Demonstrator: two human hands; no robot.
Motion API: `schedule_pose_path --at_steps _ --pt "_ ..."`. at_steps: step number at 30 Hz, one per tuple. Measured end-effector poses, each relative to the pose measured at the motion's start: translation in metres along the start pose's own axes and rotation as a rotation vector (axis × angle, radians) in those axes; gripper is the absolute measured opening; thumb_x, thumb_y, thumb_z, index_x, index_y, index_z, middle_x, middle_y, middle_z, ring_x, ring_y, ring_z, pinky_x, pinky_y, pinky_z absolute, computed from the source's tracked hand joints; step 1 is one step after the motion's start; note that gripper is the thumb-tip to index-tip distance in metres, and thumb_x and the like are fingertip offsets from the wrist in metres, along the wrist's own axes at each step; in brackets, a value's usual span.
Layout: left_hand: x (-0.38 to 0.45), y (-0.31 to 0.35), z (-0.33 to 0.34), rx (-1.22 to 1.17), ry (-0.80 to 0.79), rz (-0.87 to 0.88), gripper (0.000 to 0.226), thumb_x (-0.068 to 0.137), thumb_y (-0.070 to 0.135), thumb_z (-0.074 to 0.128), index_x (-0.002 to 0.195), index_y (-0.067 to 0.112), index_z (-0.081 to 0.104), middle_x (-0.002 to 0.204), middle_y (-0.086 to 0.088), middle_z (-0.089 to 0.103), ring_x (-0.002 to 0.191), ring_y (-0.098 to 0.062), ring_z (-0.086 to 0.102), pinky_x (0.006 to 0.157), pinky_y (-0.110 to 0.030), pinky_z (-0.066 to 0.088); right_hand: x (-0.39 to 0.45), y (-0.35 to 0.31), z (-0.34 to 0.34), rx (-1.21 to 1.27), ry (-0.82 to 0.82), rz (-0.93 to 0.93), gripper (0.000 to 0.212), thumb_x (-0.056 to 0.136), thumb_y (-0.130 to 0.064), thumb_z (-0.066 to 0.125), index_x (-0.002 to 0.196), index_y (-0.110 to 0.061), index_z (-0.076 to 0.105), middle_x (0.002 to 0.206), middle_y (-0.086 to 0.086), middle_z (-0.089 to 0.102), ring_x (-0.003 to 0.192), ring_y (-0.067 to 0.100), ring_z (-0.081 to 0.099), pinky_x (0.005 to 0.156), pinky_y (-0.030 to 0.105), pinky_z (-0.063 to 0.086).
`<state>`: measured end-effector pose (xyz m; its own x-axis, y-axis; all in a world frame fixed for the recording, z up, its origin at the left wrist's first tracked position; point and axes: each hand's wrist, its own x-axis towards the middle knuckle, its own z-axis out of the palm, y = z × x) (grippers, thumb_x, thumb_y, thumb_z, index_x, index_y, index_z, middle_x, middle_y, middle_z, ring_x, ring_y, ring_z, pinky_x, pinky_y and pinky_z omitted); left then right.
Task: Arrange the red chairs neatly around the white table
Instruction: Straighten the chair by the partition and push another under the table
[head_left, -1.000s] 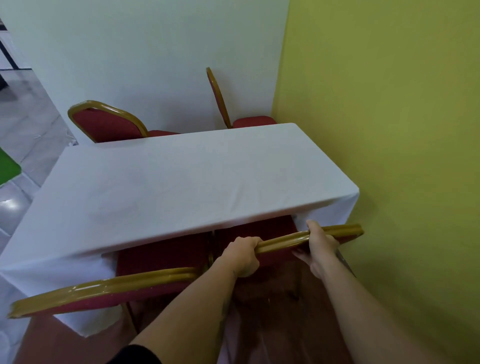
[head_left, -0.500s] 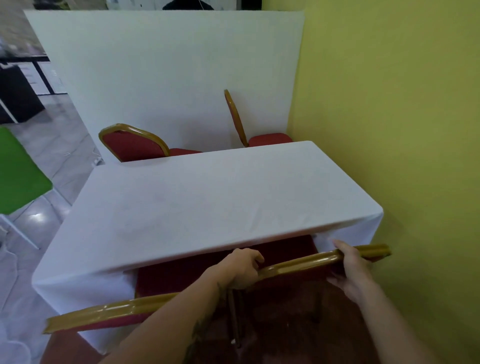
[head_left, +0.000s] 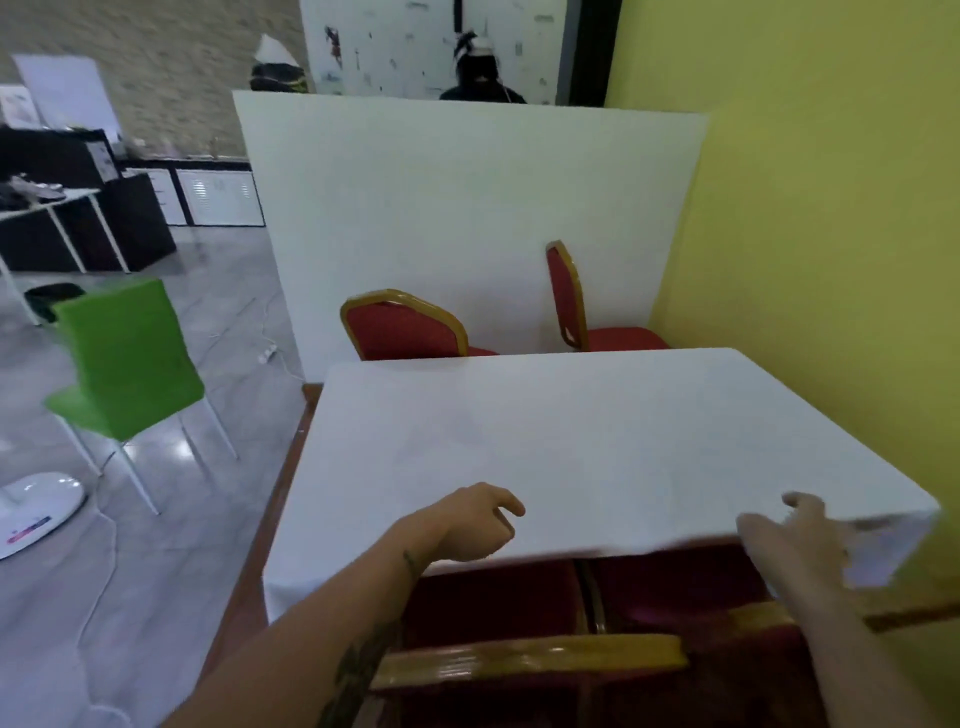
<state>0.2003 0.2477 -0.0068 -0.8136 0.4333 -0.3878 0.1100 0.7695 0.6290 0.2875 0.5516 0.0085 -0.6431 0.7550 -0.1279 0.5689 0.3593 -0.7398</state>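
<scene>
A white-clothed table (head_left: 597, 441) stands against the yellow wall. Two red chairs with gold frames are tucked under its near edge: the left one (head_left: 530, 660) and the right one (head_left: 691, 587). Beyond the far edge, one red chair (head_left: 405, 330) stands on the left, its back turned at an angle, and another (head_left: 569, 296) stands sideways on the right. My left hand (head_left: 475, 522) hovers over the near table edge, fingers loosely curled, holding nothing. My right hand (head_left: 795, 540) is raised above the right chair's back with fingers spread, blurred.
A white partition (head_left: 467, 218) stands behind the table and the yellow wall (head_left: 805, 234) runs along its right side. A green chair (head_left: 124, 364) and a white fan base (head_left: 36, 506) stand on the tiled floor to the left, with a cable trailing. Desks and a person are further back.
Both hands have let go of the right near chair's back and lifted above the table edge. My view has risen and turned left, showing the room.
</scene>
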Motion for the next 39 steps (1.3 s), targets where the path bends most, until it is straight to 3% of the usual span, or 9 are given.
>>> schedule_pose_path --at_steps 4,8,13,15,18,21,29,36,39 --pt "-0.042 -0.062 -0.065 -0.04 0.092 -0.05 0.051 0.092 0.005 0.048 0.14 0.021 0.058 0.145 -0.008 0.058 0.129 -0.026 0.057 0.106 -0.038 0.048 -0.047 -0.053 0.081 -0.002 -0.21 -0.116 0.058 0.087 -0.015 0.06 0.141 -0.01 0.043 0.146 0.024 0.028 0.101 0.035 0.048 0.089 0.044 0.044" --pt "-0.07 -0.12 -0.132 -0.091 0.203 -0.085 0.051 0.092 -0.001 0.05 0.138 0.017 0.059 0.136 -0.007 0.065 0.119 -0.023 0.063 0.082 -0.025 0.052 -0.08 -0.114 0.16 -0.042 -0.395 -0.261 0.052 0.089 -0.01 0.058 0.139 -0.012 0.046 0.144 0.022 0.033 0.078 0.017 0.052 0.068 0.035 0.042" --pt "-0.089 -0.176 -0.211 -0.124 0.376 -0.125 0.055 0.087 -0.003 0.049 0.137 0.017 0.061 0.12 -0.004 0.073 0.106 -0.017 0.068 0.074 -0.021 0.056 -0.103 -0.202 0.244 -0.036 -0.505 -0.407 0.048 0.088 -0.01 0.059 0.135 -0.014 0.049 0.142 0.02 0.042 0.076 0.005 0.046 0.058 0.028 0.04" --pt "-0.09 -0.192 -0.235 -0.1 0.43 -0.105 0.052 0.089 -0.002 0.049 0.136 0.016 0.062 0.119 -0.004 0.073 0.105 -0.017 0.068 0.079 -0.023 0.056 -0.105 -0.228 0.273 -0.039 -0.528 -0.441 0.047 0.088 -0.01 0.059 0.133 -0.015 0.051 0.142 0.02 0.043 0.076 0.007 0.048 0.058 0.026 0.039" --pt "-0.079 -0.222 -0.272 -0.071 0.468 -0.097 0.049 0.088 0.0 0.049 0.131 0.018 0.065 0.116 -0.003 0.073 0.102 -0.019 0.07 0.085 -0.032 0.06 -0.097 -0.263 0.324 -0.059 -0.536 -0.468 0.046 0.086 -0.011 0.06 0.131 -0.017 0.053 0.141 0.02 0.045 0.088 0.018 0.05 0.063 0.031 0.041" --pt "-0.046 -0.262 -0.319 -0.041 0.439 -0.104 0.049 0.089 0.001 0.049 0.131 0.02 0.065 0.116 -0.003 0.073 0.1 -0.017 0.07 0.074 -0.023 0.056 -0.079 -0.299 0.385 -0.05 -0.544 -0.478 0.048 0.086 -0.009 0.06 0.132 -0.016 0.053 0.14 0.019 0.045 0.083 0.014 0.052 0.064 0.032 0.043" --pt "0.039 -0.315 -0.432 0.031 0.352 -0.087 0.046 0.092 0.002 0.05 0.133 0.019 0.063 0.12 -0.002 0.072 0.104 -0.015 0.068 0.068 -0.015 0.047 -0.03 -0.391 0.471 -0.131 -0.526 -0.418 0.051 0.084 -0.012 0.056 0.134 -0.018 0.049 0.136 0.012 0.042 0.085 0.022 0.064 0.066 0.033 0.051" --pt "0.136 -0.328 -0.5 0.037 0.239 0.003 0.044 0.095 0.008 0.051 0.137 0.019 0.062 0.122 0.0 0.069 0.106 -0.013 0.066 0.08 -0.016 0.05 0.019 -0.455 0.506 -0.312 -0.465 -0.425 0.058 0.081 -0.014 0.06 0.137 -0.018 0.047 0.131 0.012 0.039 0.111 0.03 0.052 0.089 0.043 0.054" --pt "0.189 -0.331 -0.525 0.075 0.217 0.073 0.035 0.099 0.021 0.052 0.131 0.026 0.064 0.121 0.001 0.07 0.104 -0.015 0.067 0.089 -0.026 0.053 0.042 -0.479 0.522 -0.382 -0.394 -0.409 0.059 0.079 -0.017 0.063 0.136 -0.016 0.05 0.139 0.014 0.041 0.124 0.033 0.046 0.1 0.045 0.051"
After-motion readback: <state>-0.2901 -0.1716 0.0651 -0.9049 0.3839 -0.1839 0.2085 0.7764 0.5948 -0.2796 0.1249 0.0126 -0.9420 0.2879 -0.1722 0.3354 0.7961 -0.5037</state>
